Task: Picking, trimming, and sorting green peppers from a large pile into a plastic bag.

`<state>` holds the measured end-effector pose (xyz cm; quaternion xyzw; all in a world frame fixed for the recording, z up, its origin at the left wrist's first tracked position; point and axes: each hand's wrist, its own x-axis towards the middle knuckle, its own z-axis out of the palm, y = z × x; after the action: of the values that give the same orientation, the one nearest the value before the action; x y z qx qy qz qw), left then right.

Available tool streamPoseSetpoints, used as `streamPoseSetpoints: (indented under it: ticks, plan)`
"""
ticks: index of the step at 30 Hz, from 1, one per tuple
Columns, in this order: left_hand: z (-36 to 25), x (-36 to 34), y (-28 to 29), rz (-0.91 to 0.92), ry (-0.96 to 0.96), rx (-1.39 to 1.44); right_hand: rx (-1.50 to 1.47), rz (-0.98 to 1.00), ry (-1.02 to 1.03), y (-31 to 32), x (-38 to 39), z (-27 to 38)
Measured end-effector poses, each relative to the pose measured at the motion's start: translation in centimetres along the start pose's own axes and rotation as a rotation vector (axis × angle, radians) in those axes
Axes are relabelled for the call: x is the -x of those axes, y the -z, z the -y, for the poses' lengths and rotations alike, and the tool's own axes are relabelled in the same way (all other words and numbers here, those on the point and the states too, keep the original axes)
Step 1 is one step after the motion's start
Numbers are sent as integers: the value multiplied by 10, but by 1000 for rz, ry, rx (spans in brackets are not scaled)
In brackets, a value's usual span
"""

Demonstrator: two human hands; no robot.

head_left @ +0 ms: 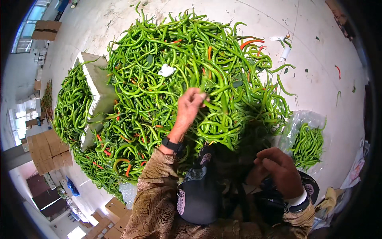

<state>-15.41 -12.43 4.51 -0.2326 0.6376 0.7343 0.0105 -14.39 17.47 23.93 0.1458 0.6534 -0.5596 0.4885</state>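
Note:
Long green chili peppers lie in a big heap in front of me, with some red and orange ones among them. Over the heap's middle is my left hand, its fingers closed in a pinch on a green chili pepper that is blurred. A dark band circles that wrist. My right hand hovers over my lap at the lower right, its fingers loosely bent and apart. I see nothing in it, though shadow covers part of its fingers. Beside it lies a clear plastic bag with neatly lined-up green peppers.
A white foam box stands tilted at the heap's left, with more peppers beyond it. A white crumpled scrap lies on the peppers. Cardboard boxes are stacked at the far left. Stray peppers dot the pale floor at the right.

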Motion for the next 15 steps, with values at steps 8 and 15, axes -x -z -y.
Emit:
streamPoseSetpoints:
  ticks: [8, 15]
  plan:
    - [-22, 33, 14, 99, 178, 179, -57, 15, 34, 4, 2, -3]
    - [12, 49, 5, 293, 167, -225, -33, -18, 16, 4, 0, -7]
